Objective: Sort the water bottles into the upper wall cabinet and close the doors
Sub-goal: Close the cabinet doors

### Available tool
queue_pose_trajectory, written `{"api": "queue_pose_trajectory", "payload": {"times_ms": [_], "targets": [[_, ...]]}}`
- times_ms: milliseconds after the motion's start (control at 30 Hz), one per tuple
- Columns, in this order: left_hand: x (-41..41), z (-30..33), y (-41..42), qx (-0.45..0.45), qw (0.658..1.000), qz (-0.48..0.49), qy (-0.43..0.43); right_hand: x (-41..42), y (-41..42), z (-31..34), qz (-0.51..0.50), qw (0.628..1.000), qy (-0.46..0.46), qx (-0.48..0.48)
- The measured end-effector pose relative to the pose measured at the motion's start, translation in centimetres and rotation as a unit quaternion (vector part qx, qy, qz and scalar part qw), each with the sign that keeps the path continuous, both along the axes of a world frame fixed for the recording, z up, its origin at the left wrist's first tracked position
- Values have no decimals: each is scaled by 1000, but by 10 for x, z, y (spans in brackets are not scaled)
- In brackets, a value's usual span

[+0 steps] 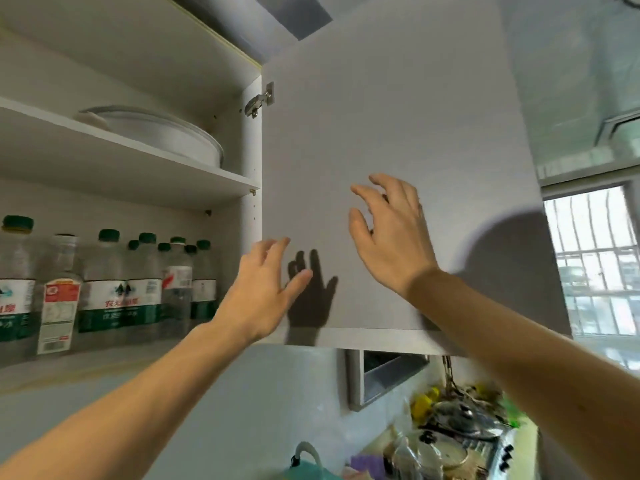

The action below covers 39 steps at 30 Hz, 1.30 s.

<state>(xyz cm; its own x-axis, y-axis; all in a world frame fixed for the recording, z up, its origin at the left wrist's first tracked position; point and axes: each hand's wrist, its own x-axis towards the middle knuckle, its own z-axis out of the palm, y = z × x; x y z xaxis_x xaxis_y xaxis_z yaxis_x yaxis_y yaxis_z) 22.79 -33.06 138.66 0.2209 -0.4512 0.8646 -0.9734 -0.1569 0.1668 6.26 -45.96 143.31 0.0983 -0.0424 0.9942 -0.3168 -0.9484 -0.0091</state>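
Note:
Several clear water bottles (114,289) with green caps and green-and-white labels stand in a row on the lower shelf of the open upper wall cabinet (131,168). The right-hand cabinet door (398,116) stands open, its inner face toward me. My left hand (266,289) hovers with spread, relaxed fingers near the door's hinge side and casts a shadow on it. My right hand (391,233) is raised in front of the door's middle, fingers loosely spread, holding nothing. Whether either hand touches the door is unclear.
A white round basin (166,136) lies on the upper shelf. A metal hinge (259,100) joins door and cabinet side. Below right, a cluttered counter with pots (460,424) and a barred window (595,261).

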Motion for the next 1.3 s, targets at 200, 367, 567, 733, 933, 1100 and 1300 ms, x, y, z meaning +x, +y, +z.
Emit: {"api": "queue_pose_trajectory", "payload": {"times_ms": [200, 367, 567, 733, 933, 1100, 1300], "targets": [[-69, -7, -52, 52, 997, -51, 13, -92, -39, -16, -133, 987, -72, -53], [-114, -13, -101, 35, 994, -96, 37, -135, -79, -49, -117, 989, -87, -32], [-153, -32, -149, 43, 995, -66, 63, -154, -111, -74, 117, 975, -145, 123], [-158, -37, -148, 28, 995, -47, 84, -159, -124, -82, 265, 929, -171, 193], [-159, -44, -111, -8, 988, -94, 125, -164, -96, -102, 428, 875, -133, 185], [-164, -52, -58, -32, 986, -116, 113, -157, -53, -119, 625, 722, 0, 295], [-178, -68, 35, -48, 974, -197, 104, -125, 17, -125, 732, 632, 99, 236]]}}
